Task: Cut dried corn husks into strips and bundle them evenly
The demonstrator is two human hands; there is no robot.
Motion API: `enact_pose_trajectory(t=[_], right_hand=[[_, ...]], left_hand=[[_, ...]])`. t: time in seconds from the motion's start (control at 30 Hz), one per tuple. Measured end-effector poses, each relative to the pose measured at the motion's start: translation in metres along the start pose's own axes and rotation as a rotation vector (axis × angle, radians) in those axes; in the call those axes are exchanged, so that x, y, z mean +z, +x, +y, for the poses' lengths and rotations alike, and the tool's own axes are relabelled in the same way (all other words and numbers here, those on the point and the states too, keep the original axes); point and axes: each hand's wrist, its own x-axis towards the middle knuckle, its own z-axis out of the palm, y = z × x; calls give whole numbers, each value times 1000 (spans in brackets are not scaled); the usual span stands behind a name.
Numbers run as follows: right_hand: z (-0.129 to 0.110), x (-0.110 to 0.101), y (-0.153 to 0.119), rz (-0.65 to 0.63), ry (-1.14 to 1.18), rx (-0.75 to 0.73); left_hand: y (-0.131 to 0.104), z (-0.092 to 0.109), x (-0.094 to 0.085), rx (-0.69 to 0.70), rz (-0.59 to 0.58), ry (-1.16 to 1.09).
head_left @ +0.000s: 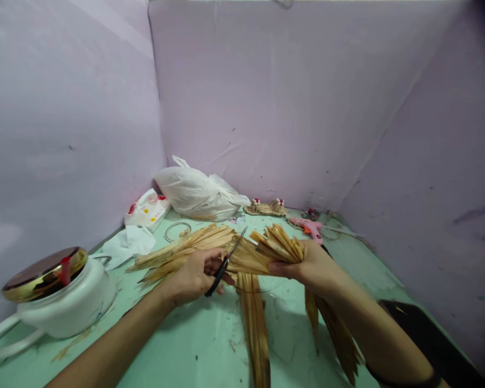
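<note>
My left hand (200, 276) is closed around black-handled scissors (221, 272), whose blades point up and to the right. My right hand (303, 264) grips a bundle of dried, straw-coloured leaf strips (280, 243) that look like corn husks. The bundle's cut-looking ends face up, while other strips hang below the wrist. One flat strip stretches from the bundle toward the scissors; whether the blades touch it I cannot tell. A pile of the same dried strips (194, 242) lies behind my left hand, and a long strip (254, 328) runs toward the near edge.
On the green table (178, 345), a white pot (70, 302) with a gold-rimmed lid stands left. Behind are a tissue pack (147, 210), a crumpled tissue (131, 243), a wire ring (178, 231), a white plastic bag (198, 194), a woven piece (267, 208) and a pink glue gun (312, 227).
</note>
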Motion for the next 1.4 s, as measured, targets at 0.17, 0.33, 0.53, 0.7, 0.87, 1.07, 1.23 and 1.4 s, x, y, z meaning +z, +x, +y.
enact_pose_trajectory(t=[0.17,0.33,0.53,0.7,0.87,1.07,1.23,1.4], right_hand=[[-2,1,0,30,-48,5],[-10,-7,-3,86,-3,9],[-11,-30,-3,270,305,0],[7,-20,13,314,233,221],[14,-45,18,562,-1,186],[0,-72,4,722,113,51],[-17,-45,-4,285,329,96],[-6,-14,3,234,172,239]], left_hand=[[3,-9,6,41,8,-78],[1,-2,0,94,147,-203],[1,11,-21,163,530,-174],[4,11,0,-19,546,-66],[6,11,-15,101,822,-120],[-1,23,-55,406,1253,-171],[1,19,-16,267,934,-60],[36,-5,24,56,597,298]])
